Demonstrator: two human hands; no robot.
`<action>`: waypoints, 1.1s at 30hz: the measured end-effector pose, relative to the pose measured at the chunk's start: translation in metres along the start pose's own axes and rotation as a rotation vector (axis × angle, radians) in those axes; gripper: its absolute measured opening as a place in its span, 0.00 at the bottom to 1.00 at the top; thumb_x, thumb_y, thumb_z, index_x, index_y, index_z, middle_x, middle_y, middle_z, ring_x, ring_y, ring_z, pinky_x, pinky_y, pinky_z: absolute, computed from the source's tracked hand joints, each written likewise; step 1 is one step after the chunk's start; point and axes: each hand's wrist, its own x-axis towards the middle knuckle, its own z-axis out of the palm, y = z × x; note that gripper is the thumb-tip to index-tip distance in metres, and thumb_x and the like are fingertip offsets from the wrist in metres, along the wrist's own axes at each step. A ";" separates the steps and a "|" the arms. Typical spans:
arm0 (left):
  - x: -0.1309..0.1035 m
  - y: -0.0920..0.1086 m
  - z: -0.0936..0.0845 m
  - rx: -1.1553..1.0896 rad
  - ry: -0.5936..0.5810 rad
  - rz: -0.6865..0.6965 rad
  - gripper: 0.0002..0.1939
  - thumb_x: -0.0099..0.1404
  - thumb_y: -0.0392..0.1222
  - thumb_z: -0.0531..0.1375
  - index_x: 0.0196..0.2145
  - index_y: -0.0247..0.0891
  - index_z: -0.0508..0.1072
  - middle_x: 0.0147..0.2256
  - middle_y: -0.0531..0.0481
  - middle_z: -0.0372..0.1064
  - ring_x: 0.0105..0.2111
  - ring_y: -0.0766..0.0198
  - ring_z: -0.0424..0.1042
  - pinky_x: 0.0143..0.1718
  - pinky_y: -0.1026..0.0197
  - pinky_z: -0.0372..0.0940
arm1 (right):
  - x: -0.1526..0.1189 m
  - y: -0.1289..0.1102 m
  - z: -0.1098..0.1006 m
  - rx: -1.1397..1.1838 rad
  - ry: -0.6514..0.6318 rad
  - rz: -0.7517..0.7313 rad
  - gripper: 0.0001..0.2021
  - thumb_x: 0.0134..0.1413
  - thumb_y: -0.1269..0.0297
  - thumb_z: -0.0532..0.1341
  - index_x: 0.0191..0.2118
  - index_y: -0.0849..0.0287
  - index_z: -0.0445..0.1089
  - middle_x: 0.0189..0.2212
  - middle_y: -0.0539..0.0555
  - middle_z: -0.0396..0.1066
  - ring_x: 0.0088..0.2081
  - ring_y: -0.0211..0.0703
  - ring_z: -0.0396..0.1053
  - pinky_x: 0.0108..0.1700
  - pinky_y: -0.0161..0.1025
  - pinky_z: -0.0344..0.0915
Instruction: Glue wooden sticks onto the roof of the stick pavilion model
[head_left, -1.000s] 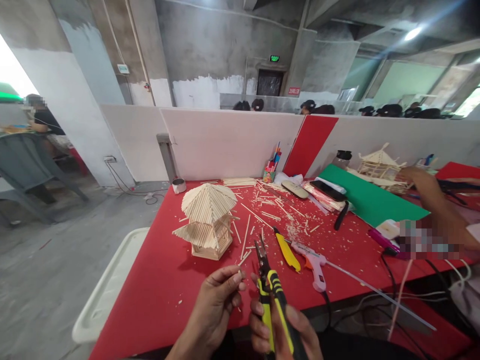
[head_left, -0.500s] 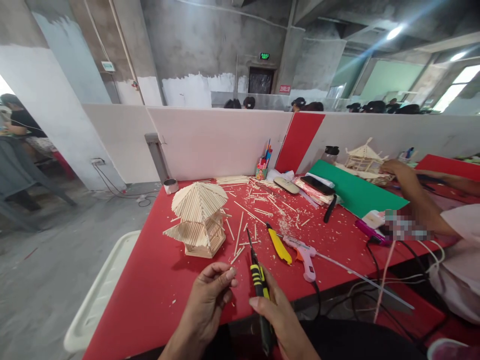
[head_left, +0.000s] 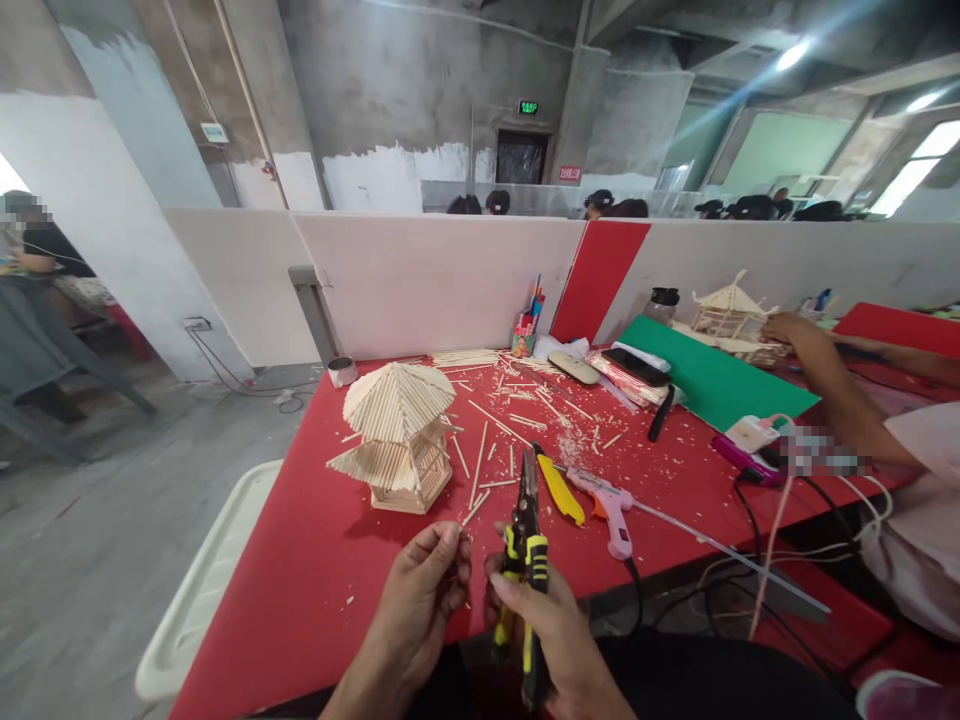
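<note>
My left hand (head_left: 427, 590) is pinched closed around the near end of a thin wooden stick (head_left: 475, 508) above the red table. To its right, my right hand (head_left: 544, 610) wraps round the black and yellow handles of pliers (head_left: 527, 530), whose jaws point away from me. Beyond my left hand stands a small pavilion model (head_left: 397, 440) made of pale sticks, with a ribbed roof. Loose sticks (head_left: 480, 465) lie to the right of the model. A yellow cutter knife (head_left: 559, 488) and a pink glue gun (head_left: 609, 508) rest right of the pliers.
The red table (head_left: 277, 590) has a green board (head_left: 712, 375) at its right. A pen cup (head_left: 523, 340), a phone (head_left: 634, 368) and a tin (head_left: 342, 372) stand or lie farther back. Another person's arm (head_left: 840, 400) reaches to a second stick model (head_left: 731, 315).
The pliers have turned in my right hand, so that both handles and the jaws now show. My left hand has stayed nearly in place, its fingers slightly more curled.
</note>
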 end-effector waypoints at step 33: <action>-0.002 0.000 -0.004 0.351 -0.105 0.108 0.17 0.46 0.51 0.70 0.23 0.33 0.76 0.18 0.51 0.67 0.14 0.73 0.58 0.13 0.70 0.51 | 0.016 -0.011 0.015 -0.641 0.043 -0.549 0.14 0.53 0.51 0.59 0.35 0.59 0.64 0.28 0.51 0.69 0.29 0.40 0.70 0.33 0.36 0.69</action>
